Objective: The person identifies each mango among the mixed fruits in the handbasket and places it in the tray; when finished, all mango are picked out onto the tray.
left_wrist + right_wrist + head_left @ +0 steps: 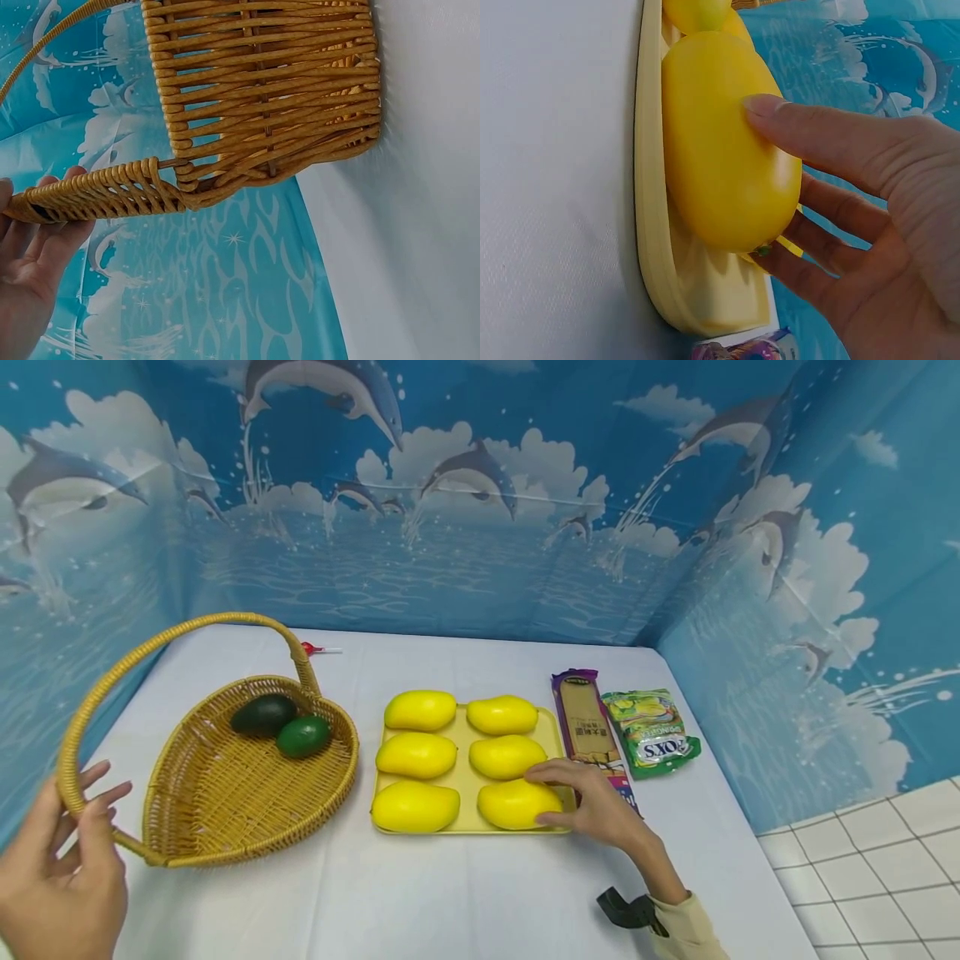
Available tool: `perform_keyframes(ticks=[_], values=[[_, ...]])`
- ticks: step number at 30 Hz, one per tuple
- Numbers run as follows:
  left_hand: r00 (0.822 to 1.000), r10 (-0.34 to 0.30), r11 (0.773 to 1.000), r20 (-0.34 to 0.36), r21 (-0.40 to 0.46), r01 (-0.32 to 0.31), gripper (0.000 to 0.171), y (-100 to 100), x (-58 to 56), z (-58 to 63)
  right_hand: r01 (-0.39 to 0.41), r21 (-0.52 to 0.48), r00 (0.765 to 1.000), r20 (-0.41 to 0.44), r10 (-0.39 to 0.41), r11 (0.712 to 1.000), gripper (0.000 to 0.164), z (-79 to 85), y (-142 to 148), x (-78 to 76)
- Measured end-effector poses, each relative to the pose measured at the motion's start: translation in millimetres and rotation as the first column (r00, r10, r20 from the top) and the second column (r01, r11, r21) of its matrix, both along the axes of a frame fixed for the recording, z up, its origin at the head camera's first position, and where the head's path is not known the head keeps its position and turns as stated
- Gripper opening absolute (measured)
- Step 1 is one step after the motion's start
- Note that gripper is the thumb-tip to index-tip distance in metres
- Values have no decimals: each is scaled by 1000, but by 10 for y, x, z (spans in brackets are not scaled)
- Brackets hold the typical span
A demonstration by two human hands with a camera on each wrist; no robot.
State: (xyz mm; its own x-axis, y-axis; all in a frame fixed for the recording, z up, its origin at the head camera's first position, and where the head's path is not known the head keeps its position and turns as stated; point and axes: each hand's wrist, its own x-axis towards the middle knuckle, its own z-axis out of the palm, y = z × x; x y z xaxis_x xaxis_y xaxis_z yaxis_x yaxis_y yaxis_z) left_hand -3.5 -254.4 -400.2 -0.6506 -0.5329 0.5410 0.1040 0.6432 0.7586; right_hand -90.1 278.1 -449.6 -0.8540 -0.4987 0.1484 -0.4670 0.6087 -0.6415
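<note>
My left hand (pixel 71 877) holds the wrapped handle (pixel 71 777) of a wicker basket (pixel 247 856); in the left wrist view its fingers (pixel 64 240) reach around that handle. Inside the basket lie a dark avocado (pixel 264 716) and a greener avocado (pixel 303 737). To the right, a yellow tray (pixel 463 768) bears several yellow mangoes in two columns. My right hand (pixel 592 797) grips the front right mango (pixel 517 804), which still sits in the tray. The right wrist view shows the thumb on this mango's (pixel 720 150) side and the other fingers around its far side.
Right of the tray lie a long purple-edged packet (pixel 588 727) and a green packet (pixel 651 732). A small red-tipped item (pixel 311 648) is behind the basket. A dolphin-print curtain (pixel 450 568) borders the white table (pixel 420 902) at the back and sides.
</note>
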Motion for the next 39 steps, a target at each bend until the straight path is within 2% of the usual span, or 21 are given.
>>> perform_keyframes(ticks=[16, 23, 26, 29, 32, 34, 36, 39], values=[[998, 42, 999, 44, -26, -40, 45, 37, -10, 8, 34, -90, 999, 20, -32, 995, 53, -85, -19, 20], [997, 54, 998, 54, -21, -53, 46, 21, -5, -15, 49, -93, 999, 13, -48, 994, 54, -94, -7, 6], [996, 65, 998, 53, -18, -64, 46, 16, -3, -29, 50, -91, 999, 5, -50, 995, 54, -79, 6, 0], [997, 70, 998, 16, -4, -70, 48, 10, -1, -34, 42, -109, 999, -7, -43, 993, 53, -46, 30, -13], [992, 119, 993, 51, -29, -118, 54, 33, 57, 29, 49, -121, 997, -47, -55, 992, 52, 48, 44, -19], [981, 174, 983, 86, -68, -169, 59, 84, 131, 112, 81, -122, 989, -111, -94, 989, 54, 138, 32, -23], [970, 222, 971, 95, -108, -212, 61, 168, 204, 217, 119, -146, 969, -197, -147, 982, 58, 246, -14, -36], [970, 243, 954, 19, -187, -235, 59, 359, 286, 386, 160, -230, 915, -329, -232, 960, 62, 407, -160, -81]])
